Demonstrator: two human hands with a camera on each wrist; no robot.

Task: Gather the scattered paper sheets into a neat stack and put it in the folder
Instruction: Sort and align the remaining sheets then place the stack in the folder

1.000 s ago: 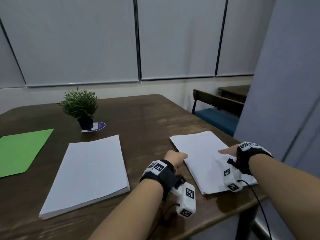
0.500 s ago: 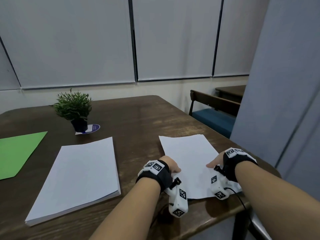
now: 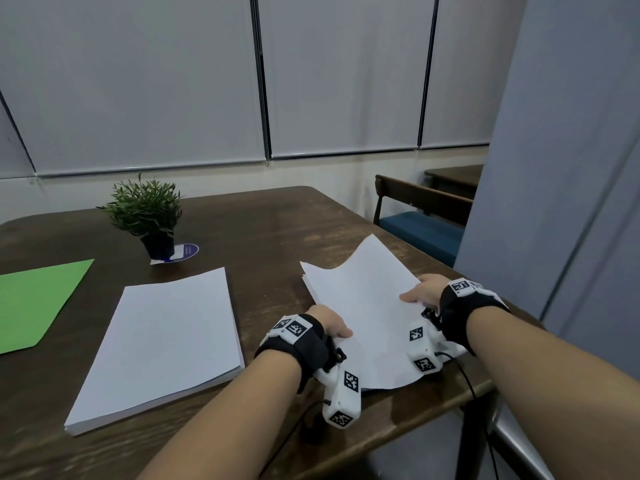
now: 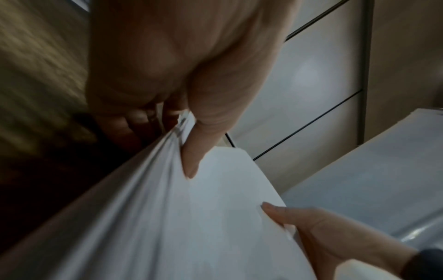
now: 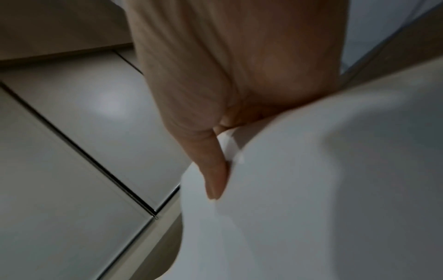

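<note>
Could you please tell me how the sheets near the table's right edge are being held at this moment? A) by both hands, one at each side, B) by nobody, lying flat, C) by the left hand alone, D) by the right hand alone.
A: the left hand and right hand each pinch a side of the sheets, whose far end curls up off the table.

Head view looking down across the table (image 3: 270, 220), wrist views close along each thumb, sharing the sheets (image 3: 363, 306)
</note>
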